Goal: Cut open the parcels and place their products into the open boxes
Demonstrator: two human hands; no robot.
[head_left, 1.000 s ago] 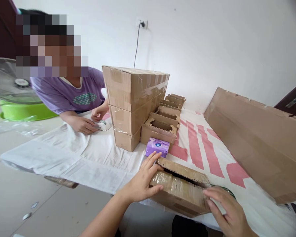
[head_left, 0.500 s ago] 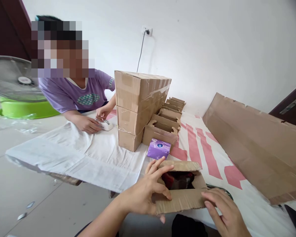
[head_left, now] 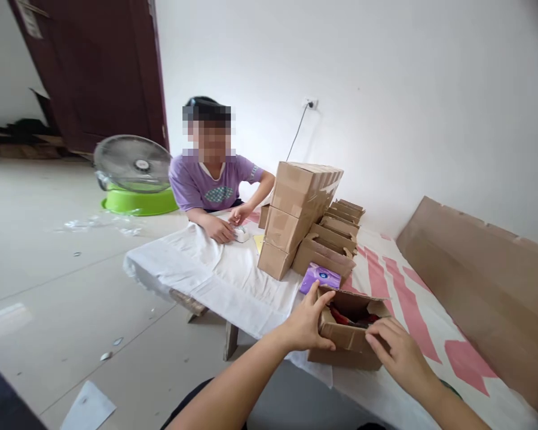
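Observation:
A small open cardboard box (head_left: 347,357) stands at the near edge of the cloth-covered table, its top flaps apart. Inside it lies something dark and red (head_left: 347,316), too shaded to name. My left hand (head_left: 308,319) grips the box's left side, with the fingers over the far corner and the thumb on the near flap. At the right end of that near flap, my right hand (head_left: 392,343) has thumb and fingertips closed on the cardboard. A purple tissue pack (head_left: 320,276) sits just behind the box.
Closed taped boxes (head_left: 287,230) are stacked beyond, beside a row of open boxes (head_left: 323,257). A co-worker (head_left: 217,188) sits across, hands at a white object (head_left: 241,234). A large cardboard sheet (head_left: 479,286) leans at right. A fan (head_left: 134,164) stands on the floor.
My view has swung left and drawn back, so the scene sits further right and looks smaller. The box's near flap has turned outward and down, with both hands still on the box.

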